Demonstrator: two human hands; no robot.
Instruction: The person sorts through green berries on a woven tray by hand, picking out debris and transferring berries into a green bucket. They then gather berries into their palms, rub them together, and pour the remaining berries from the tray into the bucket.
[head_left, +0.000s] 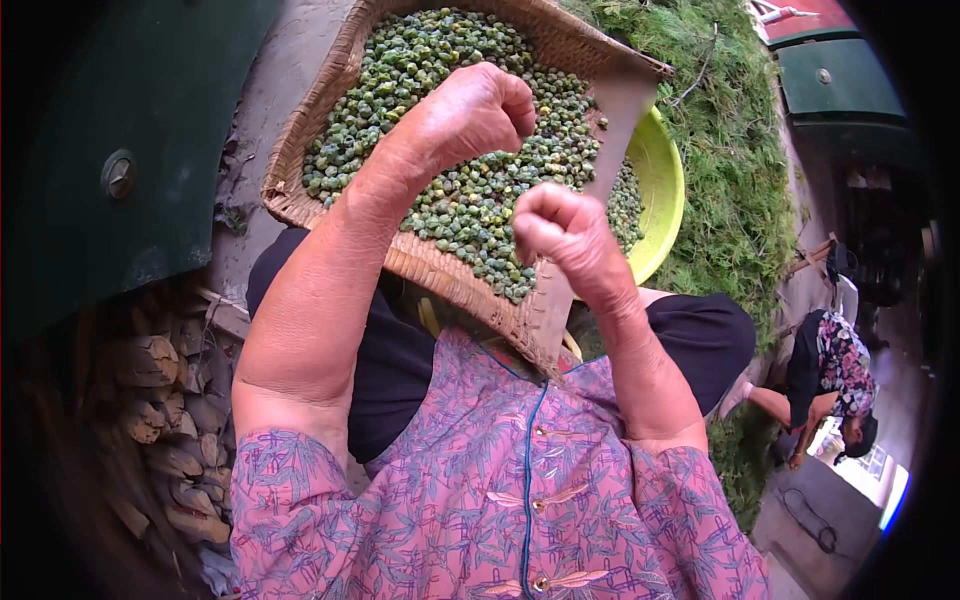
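Note:
A woven basket tray [420, 262] filled with small round green fruits or seed pods [430, 50] lies in front of my lap. Over its middle is my left hand [485, 110], with the fingers curled in; whatever they hold, if anything, cannot be made out. My right hand [570, 235] is bent over the tray's right edge, its fingers also curled, and their contents are hidden. Beyond that edge a yellow-green basin [668, 200] holds more of the green pods.
Cut green branches [730, 170] cover the ground at the right. Split firewood [165, 400] is stacked at the lower left, below a dark green panel [90, 100]. At the far right a person in a floral top [845, 365] bends over.

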